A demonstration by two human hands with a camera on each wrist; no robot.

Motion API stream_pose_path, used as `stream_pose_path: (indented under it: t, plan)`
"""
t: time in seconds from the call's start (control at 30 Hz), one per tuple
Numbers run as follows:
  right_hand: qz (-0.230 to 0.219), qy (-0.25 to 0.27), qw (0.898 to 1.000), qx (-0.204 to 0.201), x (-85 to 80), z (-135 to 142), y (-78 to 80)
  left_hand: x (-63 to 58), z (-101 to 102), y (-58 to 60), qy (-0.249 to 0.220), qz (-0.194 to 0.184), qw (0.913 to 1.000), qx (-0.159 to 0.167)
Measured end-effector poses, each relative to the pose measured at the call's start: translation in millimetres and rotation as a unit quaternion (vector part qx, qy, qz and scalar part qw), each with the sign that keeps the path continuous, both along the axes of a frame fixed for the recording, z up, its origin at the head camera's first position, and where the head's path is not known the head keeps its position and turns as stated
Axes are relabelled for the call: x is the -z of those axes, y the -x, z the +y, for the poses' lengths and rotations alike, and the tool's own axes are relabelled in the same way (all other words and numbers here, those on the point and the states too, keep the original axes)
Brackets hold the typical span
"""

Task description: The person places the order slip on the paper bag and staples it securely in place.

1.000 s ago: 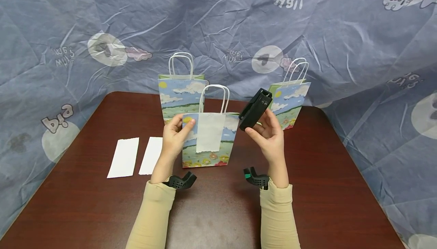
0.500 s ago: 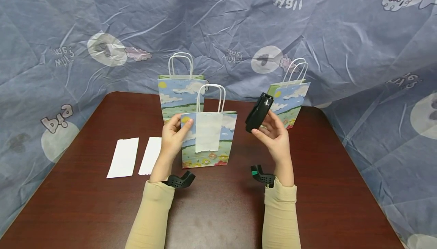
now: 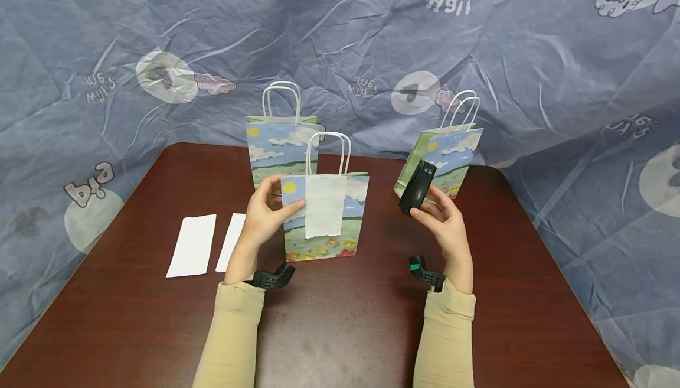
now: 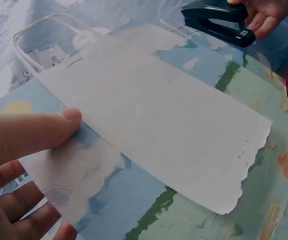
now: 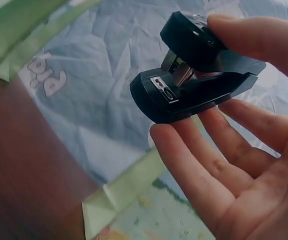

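A paper gift bag (image 3: 353,217) with a painted sky and meadow stands in the middle of the table. A white paper slip (image 3: 325,208) hangs on its front; a staple (image 4: 75,62) shows at the slip's top in the left wrist view. My left hand (image 3: 262,214) holds the bag's left edge, thumb in front and fingers behind. To the right of the bag, my right hand (image 3: 443,219) holds a black stapler (image 3: 418,187) in the air. In the right wrist view the thumb lies on top of the stapler, fingertips beneath, its jaws apart.
Behind stand two similar bags, one at the back left (image 3: 283,146) and one at the back right (image 3: 451,155). Two white slips lie on the table at left, the outer slip (image 3: 192,246) and the inner slip (image 3: 229,246), partly covered by my left arm. A printed cloth (image 3: 340,51) hangs behind.
My right hand has moved right and down with the stapler, away from the middle bag. My left hand has shifted slightly left, its thumb lower on the bag. The bag has moved slightly left.
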State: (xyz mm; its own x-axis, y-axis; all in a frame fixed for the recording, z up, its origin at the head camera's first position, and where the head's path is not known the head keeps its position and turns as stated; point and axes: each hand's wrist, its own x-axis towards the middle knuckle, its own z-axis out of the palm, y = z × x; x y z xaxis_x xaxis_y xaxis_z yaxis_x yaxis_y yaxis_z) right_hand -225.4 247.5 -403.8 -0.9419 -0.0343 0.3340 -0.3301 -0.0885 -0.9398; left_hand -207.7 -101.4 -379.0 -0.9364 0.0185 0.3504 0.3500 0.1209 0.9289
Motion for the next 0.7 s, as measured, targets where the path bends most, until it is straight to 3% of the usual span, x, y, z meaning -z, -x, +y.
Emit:
stream_pose_path:
  t: [0.13,0.33,0.57,0.7]
  plan:
    - [-0.019,-0.015,1.000,0.016,5.7,6.8,1.6,-0.2,-1.6,0.4,-0.022,-0.009,0.9995,-0.020]
    - [-0.046,-0.032,0.997,0.045,12.9,14.9,2.9,4.2,-0.8,4.7,-0.060,0.010,0.9970,-0.048]
    - [-0.046,-0.003,0.997,0.059,21.7,24.2,3.4,5.4,-1.5,3.7,-0.019,0.023,0.9960,-0.084]
    - [-0.037,0.022,0.998,0.056,27.4,29.4,3.5,6.2,-4.6,3.7,-0.010,0.030,0.9961,-0.082]
